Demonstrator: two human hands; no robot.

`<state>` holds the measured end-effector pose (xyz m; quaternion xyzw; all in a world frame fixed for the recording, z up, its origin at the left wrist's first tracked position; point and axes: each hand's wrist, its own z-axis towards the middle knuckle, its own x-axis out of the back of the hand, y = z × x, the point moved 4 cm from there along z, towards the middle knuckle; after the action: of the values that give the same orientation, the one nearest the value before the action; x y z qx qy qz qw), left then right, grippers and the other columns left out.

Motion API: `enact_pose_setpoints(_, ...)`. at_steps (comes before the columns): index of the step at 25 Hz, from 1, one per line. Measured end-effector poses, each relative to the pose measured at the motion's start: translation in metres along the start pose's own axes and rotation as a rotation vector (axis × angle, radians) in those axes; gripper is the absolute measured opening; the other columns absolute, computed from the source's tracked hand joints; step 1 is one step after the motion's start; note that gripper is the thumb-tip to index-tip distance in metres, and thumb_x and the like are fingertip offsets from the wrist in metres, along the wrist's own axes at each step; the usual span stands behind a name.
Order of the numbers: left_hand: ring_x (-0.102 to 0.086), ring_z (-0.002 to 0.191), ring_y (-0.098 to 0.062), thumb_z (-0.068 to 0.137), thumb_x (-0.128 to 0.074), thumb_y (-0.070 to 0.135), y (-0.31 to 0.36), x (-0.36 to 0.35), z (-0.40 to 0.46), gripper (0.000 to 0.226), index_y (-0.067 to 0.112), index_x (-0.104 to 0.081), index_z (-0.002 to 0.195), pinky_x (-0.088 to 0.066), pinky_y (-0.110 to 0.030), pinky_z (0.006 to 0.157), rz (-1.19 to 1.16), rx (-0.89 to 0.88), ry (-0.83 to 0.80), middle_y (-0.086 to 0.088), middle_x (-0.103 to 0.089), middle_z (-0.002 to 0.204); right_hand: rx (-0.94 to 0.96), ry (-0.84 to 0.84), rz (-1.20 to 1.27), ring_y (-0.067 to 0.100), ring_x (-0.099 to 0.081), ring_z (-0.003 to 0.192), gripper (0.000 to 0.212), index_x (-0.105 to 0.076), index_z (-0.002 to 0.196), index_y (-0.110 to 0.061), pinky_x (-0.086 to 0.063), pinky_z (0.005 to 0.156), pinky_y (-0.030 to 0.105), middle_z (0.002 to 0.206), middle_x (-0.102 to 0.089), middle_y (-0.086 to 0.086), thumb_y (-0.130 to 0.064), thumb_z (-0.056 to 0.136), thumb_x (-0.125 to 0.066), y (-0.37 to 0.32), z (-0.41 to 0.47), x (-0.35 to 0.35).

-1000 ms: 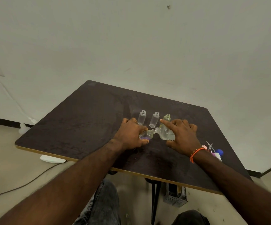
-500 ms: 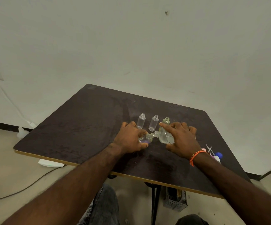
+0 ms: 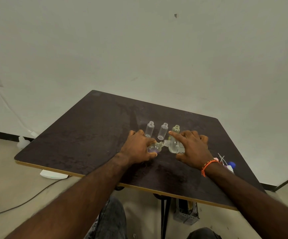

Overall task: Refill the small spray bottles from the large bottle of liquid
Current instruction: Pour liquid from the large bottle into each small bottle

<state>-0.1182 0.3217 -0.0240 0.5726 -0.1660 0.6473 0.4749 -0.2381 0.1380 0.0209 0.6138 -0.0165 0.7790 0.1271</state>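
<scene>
Head view: left hand (image 3: 138,147) grips tilted small bottle (image 3: 154,147); right hand (image 3: 192,149) grips large bottle (image 3: 174,146). Light, slippery plastic; hold bodies.

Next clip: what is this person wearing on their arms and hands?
Both forearms are bare, with no sleeves in view and no gloves. The left hand wears nothing that shows. The right hand has an orange cord bracelet at the wrist. Any ring is too unclear to confirm.
</scene>
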Motion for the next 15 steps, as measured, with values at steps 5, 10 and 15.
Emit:
enact_pose_setpoints(5, -0.046, 0.106, -0.011, 0.089, -0.067, 0.062, 0.0000, 0.0006, -0.0008, 0.054, 0.033, -0.067, 0.134, -0.032, -0.040, 0.103, -0.002, -0.006, 0.024, 0.008, -0.065, 0.107, -0.003, 0.003, 0.004, 0.017, -0.036, 0.127, 0.088, -0.023, 0.152, -0.049, -0.024, 0.095, 0.040, 0.137, -0.046, -0.008, -0.050, 0.077, -0.070, -0.0015, -0.0002, -0.0006)
enact_pose_setpoints(10, -0.036, 0.101, -0.007, 0.089, -0.067, 0.061, -0.0017, -0.0002, -0.0002, 0.054, 0.032, -0.066, 0.135, -0.032, -0.040, 0.103, -0.007, -0.009, 0.016, 0.013, -0.052, 0.098, -0.004, -0.004, -0.003, 0.018, -0.036, 0.127, 0.088, -0.022, 0.153, -0.049, -0.024, 0.095, 0.040, 0.138, -0.046, -0.007, -0.051, 0.078, -0.069, -0.0025, 0.0007, 0.0008)
enact_pose_setpoints(15, -0.035, 0.101, -0.006, 0.088, -0.068, 0.062, -0.0030, -0.0031, 0.0000, 0.054, 0.033, -0.066, 0.134, -0.032, -0.040, 0.102, -0.020, -0.008, 0.020, 0.013, -0.050, 0.098, -0.019, -0.016, 0.012, 0.017, -0.036, 0.125, 0.088, -0.021, 0.152, -0.050, -0.024, 0.095, 0.040, 0.135, -0.046, -0.008, -0.053, 0.077, -0.067, -0.0018, 0.0006, -0.0022)
